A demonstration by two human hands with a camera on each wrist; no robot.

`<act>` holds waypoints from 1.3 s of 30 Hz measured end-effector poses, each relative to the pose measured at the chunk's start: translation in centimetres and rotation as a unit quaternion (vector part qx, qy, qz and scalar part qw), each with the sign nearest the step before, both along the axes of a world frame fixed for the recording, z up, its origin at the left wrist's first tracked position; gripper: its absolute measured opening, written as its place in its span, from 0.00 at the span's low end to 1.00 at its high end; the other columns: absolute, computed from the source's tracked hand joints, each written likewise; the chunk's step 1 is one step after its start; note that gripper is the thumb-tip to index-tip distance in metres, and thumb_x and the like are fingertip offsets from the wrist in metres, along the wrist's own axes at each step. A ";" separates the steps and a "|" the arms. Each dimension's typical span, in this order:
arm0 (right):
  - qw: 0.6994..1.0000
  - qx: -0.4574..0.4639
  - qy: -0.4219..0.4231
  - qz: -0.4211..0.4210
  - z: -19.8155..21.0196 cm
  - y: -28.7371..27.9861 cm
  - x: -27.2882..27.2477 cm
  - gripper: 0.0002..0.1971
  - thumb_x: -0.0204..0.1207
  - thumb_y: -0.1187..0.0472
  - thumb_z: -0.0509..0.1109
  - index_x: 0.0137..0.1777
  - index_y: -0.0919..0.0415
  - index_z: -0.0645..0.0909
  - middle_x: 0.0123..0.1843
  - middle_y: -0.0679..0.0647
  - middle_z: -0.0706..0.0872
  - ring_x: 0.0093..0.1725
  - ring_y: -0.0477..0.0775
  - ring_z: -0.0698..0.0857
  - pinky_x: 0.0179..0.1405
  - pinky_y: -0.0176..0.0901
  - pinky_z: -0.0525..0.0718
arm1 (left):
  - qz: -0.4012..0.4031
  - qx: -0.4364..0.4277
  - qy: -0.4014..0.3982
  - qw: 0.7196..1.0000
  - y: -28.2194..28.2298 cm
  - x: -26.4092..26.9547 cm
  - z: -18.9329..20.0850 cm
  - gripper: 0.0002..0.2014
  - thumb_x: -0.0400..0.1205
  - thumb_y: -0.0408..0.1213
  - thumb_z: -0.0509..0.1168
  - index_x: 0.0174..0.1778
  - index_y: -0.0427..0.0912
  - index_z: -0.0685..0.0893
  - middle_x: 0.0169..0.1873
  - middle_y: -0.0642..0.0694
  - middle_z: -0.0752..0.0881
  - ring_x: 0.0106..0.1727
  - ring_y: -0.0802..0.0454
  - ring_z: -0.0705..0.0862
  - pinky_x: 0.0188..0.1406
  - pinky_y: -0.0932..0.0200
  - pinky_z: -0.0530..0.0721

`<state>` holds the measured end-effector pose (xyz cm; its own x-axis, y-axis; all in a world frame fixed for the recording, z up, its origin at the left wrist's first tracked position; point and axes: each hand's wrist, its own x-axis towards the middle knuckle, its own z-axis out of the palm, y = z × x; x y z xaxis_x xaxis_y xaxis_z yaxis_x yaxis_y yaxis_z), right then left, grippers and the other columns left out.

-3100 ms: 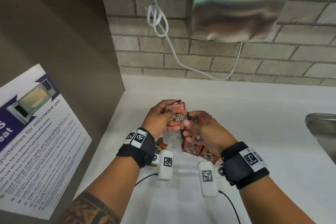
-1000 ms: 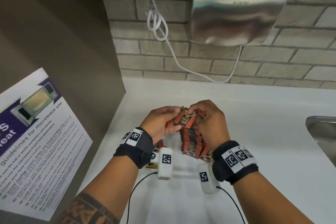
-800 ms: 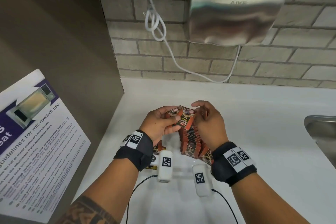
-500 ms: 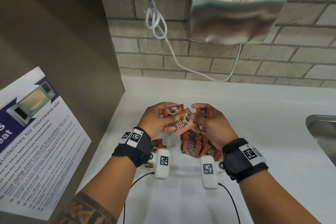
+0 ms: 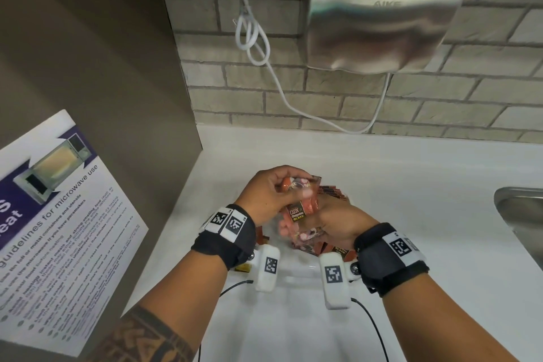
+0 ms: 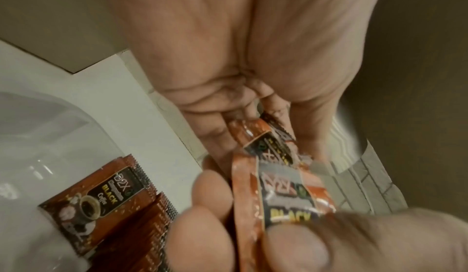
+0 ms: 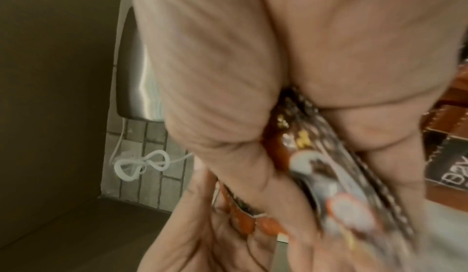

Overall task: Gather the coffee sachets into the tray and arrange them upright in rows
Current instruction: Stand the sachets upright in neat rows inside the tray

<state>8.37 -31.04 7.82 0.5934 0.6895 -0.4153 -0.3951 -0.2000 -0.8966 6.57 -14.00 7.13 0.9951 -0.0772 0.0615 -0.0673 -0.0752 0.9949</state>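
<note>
We judge the job partly done: a row of sachets [image 6: 101,202] already stands in the tray [image 6: 33,136], while our left hand [image 5: 269,194] and right hand [image 5: 340,222], together at twelve o'clock above it, pinch a few more sachets [image 5: 299,211].

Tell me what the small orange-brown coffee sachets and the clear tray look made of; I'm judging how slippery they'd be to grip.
The orange-brown coffee sachets look like glossy printed foil-laminate film: they shine, crease, and have serrated sealed ends. The clear tray seems smooth transparent plastic, with bright highlights and the white counter visible through it. The left hand and right hand both pinch sachets.
</note>
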 end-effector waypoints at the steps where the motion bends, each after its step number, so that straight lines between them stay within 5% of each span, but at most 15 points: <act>1: 1.000 0.019 0.010 -0.018 -0.1 -0.2 -0.1 0.15 0.76 0.81 0.70 0.62 0.75 0.82 0.58 0.68 0.89 0.58 0.64 0.90 0.50 0.50 0.90 | 0.023 -0.004 0.002 1.000 0.3 0.1 0.0 0.11 0.82 0.30 0.72 0.56 0.49 0.90 0.54 0.43 0.92 0.55 0.42 0.91 0.51 0.50 0.91; 5: 0.989 0.014 0.003 -0.145 0.1 -0.7 0.1 0.12 0.80 0.73 0.71 0.62 0.72 0.83 0.49 0.62 0.90 0.44 0.54 0.90 0.49 0.47 0.92 | 0.070 -0.011 0.013 0.997 1.7 0.2 -0.4 0.18 0.85 0.25 0.68 0.56 0.55 0.89 0.58 0.39 0.88 0.54 0.42 0.91 0.47 0.43 0.92; 8: 0.960 -0.022 -0.137 -0.245 0.2 -0.4 0.9 0.20 0.76 0.60 0.79 0.65 0.63 0.81 0.42 0.58 0.87 0.35 0.50 0.86 0.40 0.43 0.87 | 0.052 -0.006 0.029 0.998 2.0 0.0 -0.4 0.18 0.80 0.27 0.74 0.58 0.57 0.89 0.60 0.38 0.87 0.54 0.41 0.92 0.41 0.43 0.93; 11: 0.931 -0.059 -0.250 -0.258 1.0 0.2 1.2 0.21 0.70 0.61 0.84 0.62 0.57 0.81 0.44 0.54 0.90 0.37 0.44 0.90 0.40 0.35 0.87 | 0.018 0.040 0.031 0.999 1.6 -0.3 -0.2 0.20 0.78 0.28 0.76 0.61 0.54 0.87 0.54 0.44 0.90 0.49 0.46 0.93 0.38 0.47 0.93; 18: 0.958 -0.014 -0.165 -0.233 1.1 0.2 1.0 0.17 0.75 0.69 0.79 0.63 0.63 0.82 0.36 0.57 0.89 0.27 0.49 0.84 0.27 0.36 0.82 | 0.091 -0.015 0.017 0.996 2.0 -0.1 -0.3 0.19 0.75 0.27 0.79 0.58 0.51 0.87 0.55 0.42 0.90 0.52 0.45 0.91 0.39 0.48 0.92; 20: 0.971 -0.017 -0.129 -0.198 0.8 0.2 0.8 0.18 0.75 0.70 0.78 0.64 0.62 0.81 0.36 0.59 0.88 0.29 0.51 0.84 0.29 0.38 0.83 | 0.112 -0.024 0.002 0.993 2.2 0.1 -0.3 0.20 0.74 0.25 0.79 0.58 0.49 0.86 0.55 0.43 0.91 0.51 0.49 0.90 0.40 0.56 0.90; 24: 0.985 -0.038 -0.096 -0.135 0.4 0.7 0.3 0.15 0.74 0.72 0.78 0.60 0.66 0.84 0.41 0.64 0.91 0.38 0.56 0.89 0.37 0.43 0.87 | 0.104 -0.003 -0.015 0.994 1.7 0.1 -0.2 0.23 0.73 0.26 0.80 0.61 0.47 0.86 0.53 0.45 0.92 0.55 0.49 0.90 0.52 0.54 0.91; 29: 0.968 0.021 -0.040 -0.246 0.0 0.5 0.7 0.09 0.76 0.72 0.76 0.55 0.71 0.87 0.45 0.64 0.92 0.39 0.53 0.91 0.44 0.43 0.91 | 0.086 -0.080 0.037 0.992 1.8 -0.1 -0.5 0.24 0.78 0.22 0.75 0.65 0.48 0.83 0.61 0.42 0.86 0.52 0.49 0.92 0.42 0.55 0.91; 33: 0.986 -0.007 -0.011 -0.166 -0.4 0.3 0.7 0.15 0.74 0.69 0.79 0.60 0.66 0.87 0.53 0.63 0.93 0.53 0.59 0.92 0.60 0.53 0.89 | 0.096 -0.078 0.024 0.992 2.1 0.1 -0.6 0.24 0.76 0.21 0.76 0.63 0.49 0.85 0.60 0.37 0.88 0.52 0.43 0.92 0.42 0.49 0.92; 39: 0.992 -0.002 -0.037 -0.122 -0.1 0.2 0.8 0.20 0.72 0.60 0.81 0.64 0.63 0.86 0.57 0.62 0.92 0.60 0.64 0.90 0.65 0.59 0.86 | 0.044 0.022 -0.011 0.999 2.6 0.0 -0.5 0.24 0.74 0.24 0.79 0.60 0.55 0.88 0.54 0.41 0.91 0.52 0.42 0.91 0.44 0.47 0.92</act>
